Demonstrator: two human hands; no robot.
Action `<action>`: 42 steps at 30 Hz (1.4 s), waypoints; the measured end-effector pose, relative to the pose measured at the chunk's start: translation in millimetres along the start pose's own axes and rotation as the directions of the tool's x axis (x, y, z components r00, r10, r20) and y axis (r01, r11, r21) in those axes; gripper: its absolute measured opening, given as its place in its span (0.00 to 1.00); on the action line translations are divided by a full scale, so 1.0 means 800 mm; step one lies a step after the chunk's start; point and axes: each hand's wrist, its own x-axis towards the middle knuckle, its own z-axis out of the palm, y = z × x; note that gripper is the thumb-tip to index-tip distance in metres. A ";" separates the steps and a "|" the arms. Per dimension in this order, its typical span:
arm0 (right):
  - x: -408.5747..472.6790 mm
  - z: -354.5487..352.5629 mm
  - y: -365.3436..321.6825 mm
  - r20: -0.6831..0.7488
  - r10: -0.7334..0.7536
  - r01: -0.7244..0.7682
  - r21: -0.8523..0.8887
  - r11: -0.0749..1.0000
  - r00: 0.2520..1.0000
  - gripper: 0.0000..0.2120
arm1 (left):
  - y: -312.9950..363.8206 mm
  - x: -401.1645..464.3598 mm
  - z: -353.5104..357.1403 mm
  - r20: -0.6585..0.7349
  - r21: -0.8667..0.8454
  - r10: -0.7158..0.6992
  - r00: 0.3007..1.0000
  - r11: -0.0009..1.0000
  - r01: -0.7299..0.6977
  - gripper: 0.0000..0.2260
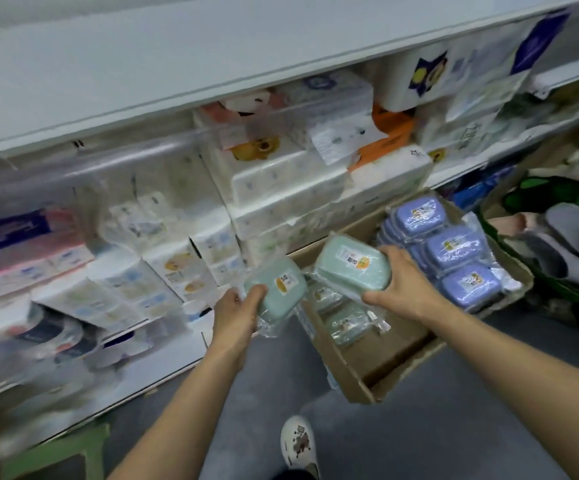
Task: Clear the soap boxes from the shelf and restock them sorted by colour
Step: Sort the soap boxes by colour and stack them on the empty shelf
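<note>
My left hand (238,311) grips a pale green soap box (279,289) in clear wrap, held above the floor beside the shelf edge. My right hand (397,284) grips a second green soap box (350,263) over the open cardboard box (357,382). Inside the carton, several purple soap boxes (454,249) are stacked at the right, and two more green soap boxes (347,323) lie at the left below my hands.
White shelves (163,372) at the left hold packs of tissue and paper goods (281,188). Bags with slippers and green items (558,216) sit at the right. The grey floor and my white shoe (296,441) are below.
</note>
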 end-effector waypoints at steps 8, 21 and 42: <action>0.120 0.032 0.083 0.227 -0.067 0.148 -0.362 0.920 0.972 0.46 | -0.018 0.050 0.056 -0.049 0.007 -0.070 0.996 0.997 0.071 0.14; 0.220 0.156 0.132 0.435 -0.237 0.449 -0.489 0.748 0.868 0.40 | -0.094 0.066 0.111 -0.225 -0.252 -0.170 0.959 0.961 0.111 0.16; 0.135 0.050 0.169 0.732 -0.352 0.639 -0.146 0.755 0.583 0.44 | -0.132 -0.007 0.196 -0.344 0.276 0.048 0.938 0.960 0.052 0.25</action>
